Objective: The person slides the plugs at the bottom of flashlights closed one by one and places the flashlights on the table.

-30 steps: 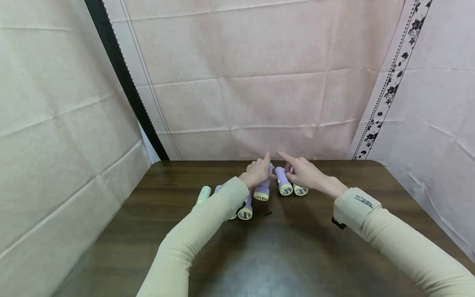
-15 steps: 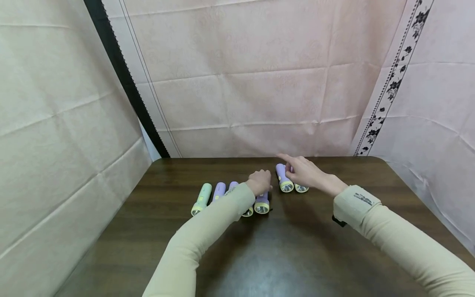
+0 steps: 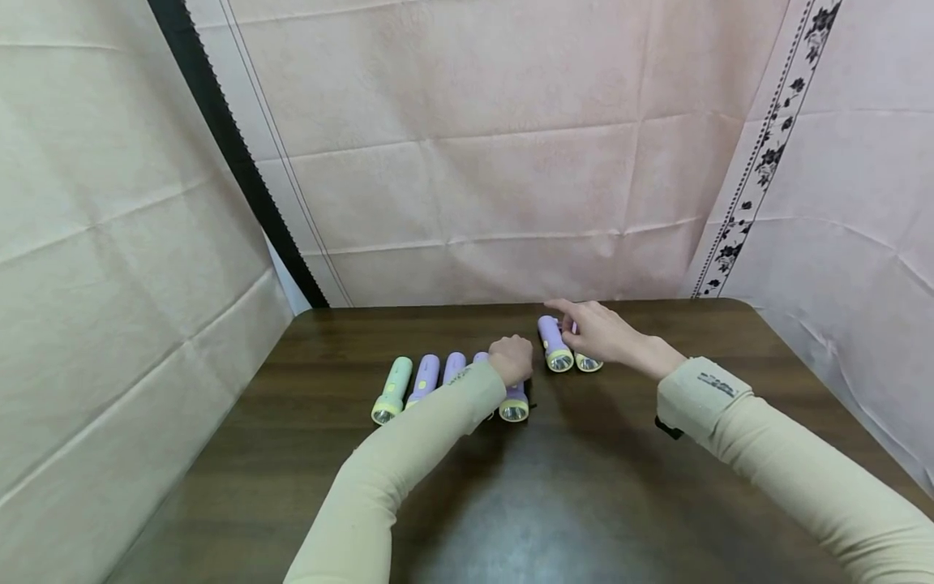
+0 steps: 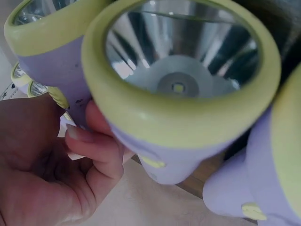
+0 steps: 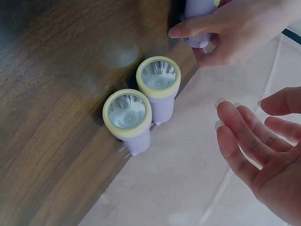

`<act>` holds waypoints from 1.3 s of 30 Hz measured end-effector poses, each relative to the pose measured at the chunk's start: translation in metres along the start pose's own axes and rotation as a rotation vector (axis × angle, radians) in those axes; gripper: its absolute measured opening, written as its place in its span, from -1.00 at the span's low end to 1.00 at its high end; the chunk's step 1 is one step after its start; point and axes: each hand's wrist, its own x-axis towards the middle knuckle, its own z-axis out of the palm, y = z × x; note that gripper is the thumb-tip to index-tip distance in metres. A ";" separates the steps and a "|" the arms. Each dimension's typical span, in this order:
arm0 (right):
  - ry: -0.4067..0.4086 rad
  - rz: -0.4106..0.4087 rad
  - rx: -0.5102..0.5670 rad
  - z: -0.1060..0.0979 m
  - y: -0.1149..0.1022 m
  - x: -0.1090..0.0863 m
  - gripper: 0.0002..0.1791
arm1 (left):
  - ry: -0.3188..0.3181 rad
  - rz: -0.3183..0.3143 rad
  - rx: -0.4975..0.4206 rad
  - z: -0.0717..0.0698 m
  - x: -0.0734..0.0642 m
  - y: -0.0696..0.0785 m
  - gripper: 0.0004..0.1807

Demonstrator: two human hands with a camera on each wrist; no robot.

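My left hand (image 3: 513, 358) grips a purple flashlight (image 3: 515, 403) with a yellow rim, at the right end of a row lying on the table. In the left wrist view its curled fingers reach round that flashlight's body (image 4: 56, 63), close beside another purple flashlight (image 4: 183, 122). Part of the row is hidden under the left forearm. My right hand (image 3: 601, 332) hovers with fingers loosely extended over two purple flashlights (image 3: 556, 344) near the back edge. From the right wrist view, that hand (image 5: 263, 146) is apart from the pair (image 5: 127, 115) and holds nothing.
A mint-green flashlight (image 3: 392, 389) lies at the left end of the row, next to a purple one (image 3: 426, 377). The dark wooden table (image 3: 569, 503) ends at a pale cloth backdrop (image 3: 511, 203), with cloth on both sides too.
My left hand has come down and nearer, bringing the purple flashlight from beside the back pair to the row's right end. The right hand stays nearly in place; the view has shifted slightly.
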 end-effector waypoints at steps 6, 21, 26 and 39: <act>0.000 0.005 -0.005 -0.002 0.002 -0.001 -0.41 | 0.000 0.000 0.012 -0.001 0.000 -0.004 -0.66; -0.005 0.029 0.001 -0.007 0.002 -0.005 -0.44 | 0.057 0.020 -0.031 -0.014 -0.004 -0.007 -0.51; 0.010 0.016 -0.019 -0.008 0.004 -0.005 -0.46 | 0.090 0.040 -0.018 -0.029 0.008 -0.009 -0.50; 0.002 0.047 -0.047 -0.013 0.016 -0.011 -0.51 | 0.074 0.005 -0.246 -0.035 0.055 0.027 -0.45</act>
